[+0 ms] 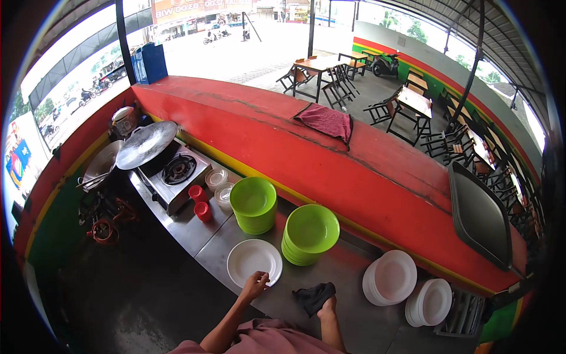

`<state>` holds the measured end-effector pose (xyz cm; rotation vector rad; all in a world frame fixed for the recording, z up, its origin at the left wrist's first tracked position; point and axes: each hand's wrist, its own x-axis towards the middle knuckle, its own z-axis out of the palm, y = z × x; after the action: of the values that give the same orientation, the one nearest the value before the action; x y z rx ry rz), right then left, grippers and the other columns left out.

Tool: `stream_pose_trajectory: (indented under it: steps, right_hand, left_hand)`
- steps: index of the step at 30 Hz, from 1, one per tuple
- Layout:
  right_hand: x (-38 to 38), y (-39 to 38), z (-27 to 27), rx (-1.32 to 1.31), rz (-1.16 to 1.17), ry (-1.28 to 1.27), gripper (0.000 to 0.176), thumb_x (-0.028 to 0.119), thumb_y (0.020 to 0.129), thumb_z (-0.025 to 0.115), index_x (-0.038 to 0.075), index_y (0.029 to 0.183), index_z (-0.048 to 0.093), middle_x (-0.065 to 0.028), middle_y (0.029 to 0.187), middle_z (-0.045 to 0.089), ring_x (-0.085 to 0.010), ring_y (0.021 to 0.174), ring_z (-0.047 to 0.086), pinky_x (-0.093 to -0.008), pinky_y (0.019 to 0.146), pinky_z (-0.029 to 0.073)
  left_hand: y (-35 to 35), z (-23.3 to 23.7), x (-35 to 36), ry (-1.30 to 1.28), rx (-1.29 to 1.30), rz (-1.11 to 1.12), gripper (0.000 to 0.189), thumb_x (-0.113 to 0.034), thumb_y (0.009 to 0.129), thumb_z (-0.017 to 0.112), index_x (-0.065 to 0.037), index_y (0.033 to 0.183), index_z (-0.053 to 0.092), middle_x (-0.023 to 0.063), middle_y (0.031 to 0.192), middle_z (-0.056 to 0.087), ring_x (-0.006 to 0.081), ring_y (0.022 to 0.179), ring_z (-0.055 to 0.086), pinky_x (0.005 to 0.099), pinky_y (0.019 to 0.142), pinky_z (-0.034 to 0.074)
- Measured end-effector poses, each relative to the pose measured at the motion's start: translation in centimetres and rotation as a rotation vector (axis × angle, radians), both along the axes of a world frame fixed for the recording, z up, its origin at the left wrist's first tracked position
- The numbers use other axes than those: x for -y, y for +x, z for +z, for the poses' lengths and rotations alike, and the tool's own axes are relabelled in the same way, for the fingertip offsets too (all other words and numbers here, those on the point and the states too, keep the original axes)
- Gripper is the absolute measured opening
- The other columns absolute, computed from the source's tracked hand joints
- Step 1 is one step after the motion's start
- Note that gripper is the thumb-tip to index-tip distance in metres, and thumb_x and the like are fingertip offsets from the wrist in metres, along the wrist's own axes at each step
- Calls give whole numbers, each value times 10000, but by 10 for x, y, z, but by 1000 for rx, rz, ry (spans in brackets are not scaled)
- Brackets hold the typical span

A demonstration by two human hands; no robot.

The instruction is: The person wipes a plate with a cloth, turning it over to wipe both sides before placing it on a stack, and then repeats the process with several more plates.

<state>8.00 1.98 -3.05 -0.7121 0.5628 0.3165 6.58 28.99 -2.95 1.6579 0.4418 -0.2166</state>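
Observation:
A white plate [250, 259] lies on the steel counter [215, 242] in front of me. My left hand [254, 286] is closed at its near rim, fingertips over the inner edge. To the right, my right hand [328, 305] grips a crumpled black cloth [312, 297] low over the counter. Just beyond the white plate stand two stacks of lime-green bowls, a left stack [253, 203] and a right stack [311, 233].
Two stacks of white plates, one nearer [429, 302] and one farther [390, 277], stand at right beside a cutlery rack [463, 312]. Red cups [202, 211], clear lidded tubs [224, 194] and a gas stove [177, 171] are left. A red ledge [259, 118] holds a maroon cloth [325, 123] and dark trays [480, 212].

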Motion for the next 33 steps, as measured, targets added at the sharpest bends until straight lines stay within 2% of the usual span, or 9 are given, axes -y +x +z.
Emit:
stream_pose_trajectory:
  steps: [5, 9, 10, 13, 16, 19, 22, 25, 33]
  right_hand:
    - [27, -5, -15, -26, -12, -15, 324, 374, 962, 493, 102, 802, 567, -51, 749, 597, -224, 733, 588, -374, 740, 509]
    - [40, -5, -6, -24, 1, -29, 341, 382, 969, 486, 91, 809, 560, -56, 744, 590, -225, 722, 578, -374, 735, 502]
    - [42, -5, -7, -5, 15, -9, 344, 383, 969, 489, 85, 817, 571, -67, 760, 601, -239, 745, 588, -387, 758, 506]
    - [42, 1, -12, 41, 55, 15, 348, 381, 969, 498, 74, 835, 594, -86, 792, 621, -264, 787, 607, -409, 797, 514]
    - [27, 6, -6, 24, 98, -35, 332, 367, 970, 505, 72, 849, 598, -74, 790, 610, -245, 767, 601, -395, 770, 510]
    - [15, 13, -11, 85, 218, -17, 326, 358, 975, 497, 72, 857, 598, -71, 792, 608, -235, 766, 600, -384, 755, 505]
    - [1, 14, -11, 119, 307, -28, 339, 367, 981, 486, 68, 864, 595, -69, 794, 606, -228, 769, 599, -367, 746, 501]
    - [-10, 13, -22, 129, 379, -52, 350, 370, 982, 483, 59, 874, 601, -67, 803, 611, -211, 778, 599, -336, 746, 494]
    - [-17, -5, -12, 134, 520, 10, 334, 343, 992, 481, 69, 835, 591, -52, 810, 596, -176, 757, 569, -309, 733, 473]
  left_hand:
    - [-1, 0, 15, 12, 54, 111, 371, -275, 987, 540, 65, 1123, 594, 172, 962, 687, 213, 789, 691, 318, 681, 547]
    - [-2, -8, 16, 373, 335, 311, 262, -191, 929, 614, 37, 1057, 625, 163, 923, 680, 261, 903, 676, 370, 815, 519]
    - [-3, -9, 12, 417, 301, 368, 309, -184, 858, 689, 19, 1076, 606, 181, 1051, 634, 326, 1081, 594, 422, 944, 451]
    - [-10, -12, 2, 839, 258, 465, 561, -233, 790, 759, -6, 1240, 512, 215, 1228, 528, 376, 1197, 488, 463, 1008, 391]
    - [-14, -40, -6, 952, 74, 604, 805, -276, 747, 799, -29, 1377, 364, 239, 1318, 438, 391, 1243, 431, 486, 1027, 369]
    - [-19, -66, -17, 848, 31, 638, 903, -264, 741, 806, -23, 1432, 277, 272, 1319, 425, 410, 1237, 443, 466, 1037, 373]
    - [-22, -87, -20, 646, 105, 768, 883, -230, 741, 803, 11, 1419, 292, 265, 1341, 433, 412, 1249, 450, 442, 1053, 372]
    - [-30, -86, -24, 504, 69, 675, 841, -178, 746, 789, 44, 1402, 313, 255, 1350, 458, 404, 1266, 456, 419, 1069, 369]
    - [-37, -91, -17, 469, 167, 749, 779, -92, 762, 733, 70, 1419, 348, 268, 1381, 470, 384, 1284, 470, 401, 1093, 357]
